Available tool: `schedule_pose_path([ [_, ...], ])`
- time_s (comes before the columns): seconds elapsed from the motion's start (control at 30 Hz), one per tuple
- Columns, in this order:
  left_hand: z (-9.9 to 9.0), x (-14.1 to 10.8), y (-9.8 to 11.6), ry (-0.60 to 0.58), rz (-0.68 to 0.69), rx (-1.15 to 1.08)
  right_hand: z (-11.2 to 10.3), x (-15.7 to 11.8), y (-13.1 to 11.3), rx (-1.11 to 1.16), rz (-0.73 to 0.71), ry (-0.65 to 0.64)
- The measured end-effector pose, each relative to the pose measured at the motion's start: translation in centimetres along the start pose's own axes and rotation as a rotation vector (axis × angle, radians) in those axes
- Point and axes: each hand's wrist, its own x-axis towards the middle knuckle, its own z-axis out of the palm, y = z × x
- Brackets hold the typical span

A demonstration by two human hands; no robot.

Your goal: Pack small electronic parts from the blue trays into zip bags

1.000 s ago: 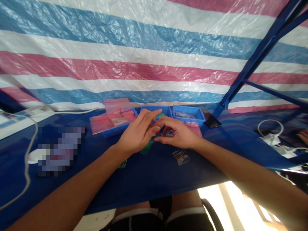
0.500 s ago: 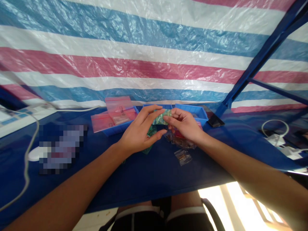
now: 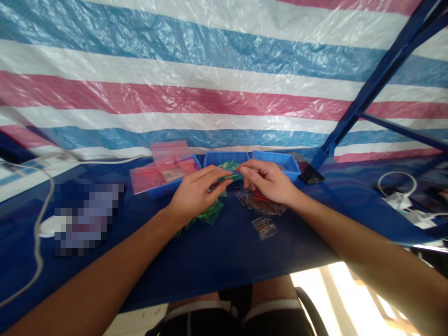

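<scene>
Between my two hands is a small green plastic bag, seen nearly edge-on. My left hand pinches its left end between thumb and fingers. At the bag's right end the fingers of my right hand are curled closed. Below my left hand lies a pile of green bags on the blue table. Under my right hand is a heap of clear bags with brownish contents, with something red among them. One clear bag lies apart, nearer the table's front.
Blue bins stand along the back; the left one bears pink zip bags. A phone lies at the back right. White chargers and a cable lie far right; another white cable runs down the left.
My left hand has closed from spread fingers onto the green bag. The bag has turned from face-on to nearly edge-on and sits slightly lower.
</scene>
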Motion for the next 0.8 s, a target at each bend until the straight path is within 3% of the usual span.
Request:
schedule_pose_path([
  [0.23, 0.17, -0.56, 0.06, -0.079, -0.114, 0.061, -0.16, -0.10, 0.48, -0.043, 0.015, -0.031],
  [0.53, 0.17, -0.45, 0.16, -0.083, -0.133, 0.051, 0.08, 0.01, 0.74, 0.013, 0.079, -0.035],
  [0.8, -0.08, 0.06, -0.07, 0.000, -0.203, 0.040, 0.12, 0.65, 0.52, 0.254, 0.160, 0.114],
])
